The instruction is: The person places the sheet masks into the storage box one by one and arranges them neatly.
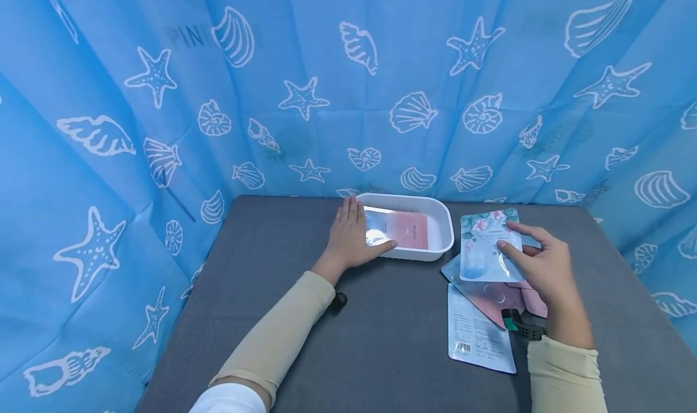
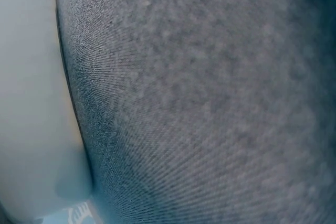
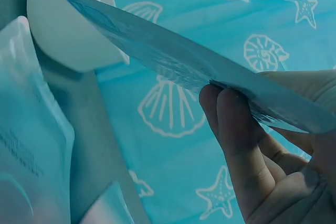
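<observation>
The right hand pinches a flat, glossy, light-blue sachet with pink flowers, right of the white plastic tray; its print is illegible (a barcode marks the white rectangular packet). The blue shell-print curtain reads "PIN". The left hand, fingers extended, touches the tray.

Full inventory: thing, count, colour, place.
Cloth-covered table: 1, grey, foreground
Shell-print fabric curtain: 1+, blue, behind table
Rounded oblong tray: 1, white, table's far side
Flat glossy pouch: 1+, blue-pink, in tray
Square floral pouch: 1, pale blue, right of tray
Flat pouches: 2+, pink-blue and whitish, table's right
Wrist devices: 2, black, wrists
Fabric sleeves: 3, beige/white, arms
Left hand: 1, bare, tray's left end
Right hand: 1, bare, pinching floral pouch
</observation>
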